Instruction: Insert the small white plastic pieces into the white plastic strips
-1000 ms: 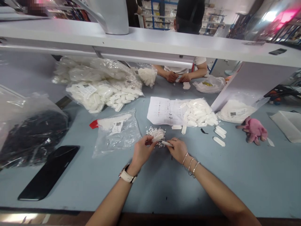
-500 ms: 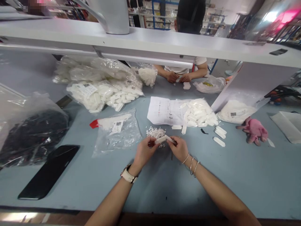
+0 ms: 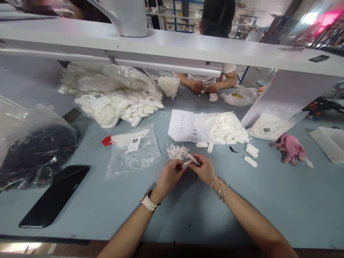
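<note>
My left hand (image 3: pixel 171 174) pinches a small white plastic piece with a gridded face (image 3: pixel 186 164) between thumb and fingers. A second white plastic strip (image 3: pixel 194 159), smooth and flat, is gripped in my right hand (image 3: pixel 204 170). The two pieces are close together; I cannot tell whether they touch. Just beyond my fingers lies a pile of tiny white pegs (image 3: pixel 177 152). Behind it rests a printed sheet (image 3: pixel 185 125), partly under a bag of white plastic strips (image 3: pixel 228 129).
Bags of white parts (image 3: pixel 118 107) fill the back left. A black phone (image 3: pixel 55 197), a bag of dark parts (image 3: pixel 40 154) and a clear bag (image 3: pixel 134 152) lie left. Loose strips (image 3: pixel 251 161) and a pink plush toy (image 3: pixel 290 148) sit right. Opposite, a co-worker's hands (image 3: pixel 205 87) hold parts.
My left hand has shifted slightly right and turned its gridded piece, so less of the grid shows. The right hand's strip is tilted differently, and the hands are closer together.
</note>
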The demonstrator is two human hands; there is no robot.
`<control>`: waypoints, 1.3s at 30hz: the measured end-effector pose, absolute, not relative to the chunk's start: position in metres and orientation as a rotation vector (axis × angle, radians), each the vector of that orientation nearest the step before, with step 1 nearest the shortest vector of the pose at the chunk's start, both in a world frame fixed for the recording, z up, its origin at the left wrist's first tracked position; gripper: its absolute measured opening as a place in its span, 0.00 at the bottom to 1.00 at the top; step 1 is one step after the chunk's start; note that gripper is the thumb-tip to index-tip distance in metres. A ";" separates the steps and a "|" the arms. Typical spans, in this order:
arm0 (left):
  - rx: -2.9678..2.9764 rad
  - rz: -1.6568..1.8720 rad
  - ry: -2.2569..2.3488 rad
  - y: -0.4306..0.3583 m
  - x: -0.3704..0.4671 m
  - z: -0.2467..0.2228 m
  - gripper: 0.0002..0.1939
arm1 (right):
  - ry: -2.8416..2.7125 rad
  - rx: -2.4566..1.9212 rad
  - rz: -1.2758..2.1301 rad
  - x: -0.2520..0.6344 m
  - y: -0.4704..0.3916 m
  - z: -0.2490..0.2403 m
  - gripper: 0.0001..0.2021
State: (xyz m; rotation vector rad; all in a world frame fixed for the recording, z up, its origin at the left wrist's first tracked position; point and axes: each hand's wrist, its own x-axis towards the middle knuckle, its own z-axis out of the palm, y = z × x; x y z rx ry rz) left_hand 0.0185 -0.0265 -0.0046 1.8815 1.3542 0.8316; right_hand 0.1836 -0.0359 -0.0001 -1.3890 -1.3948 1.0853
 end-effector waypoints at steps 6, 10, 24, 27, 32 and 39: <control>1.987 0.877 1.339 -0.028 0.020 -0.004 0.04 | -1.397 -1.402 1.030 0.181 -0.039 0.003 0.09; 2.031 0.872 1.330 -0.028 0.021 -0.002 0.05 | -1.414 -1.409 1.017 0.181 -0.040 0.004 0.09; 2.025 0.938 1.113 -0.029 0.017 -0.004 0.06 | -1.329 -1.358 1.416 0.199 -0.031 0.005 0.20; 2.008 0.941 1.107 -0.029 0.017 -0.002 0.05 | -1.331 -1.339 1.378 0.195 -0.034 0.004 0.21; 1.952 1.018 1.248 -0.026 0.014 -0.003 0.07 | -1.418 -1.495 1.051 0.189 -0.034 0.002 0.15; 1.809 1.107 1.561 -0.018 0.007 0.001 0.11 | -2.056 -1.762 0.652 0.184 -0.039 0.000 0.07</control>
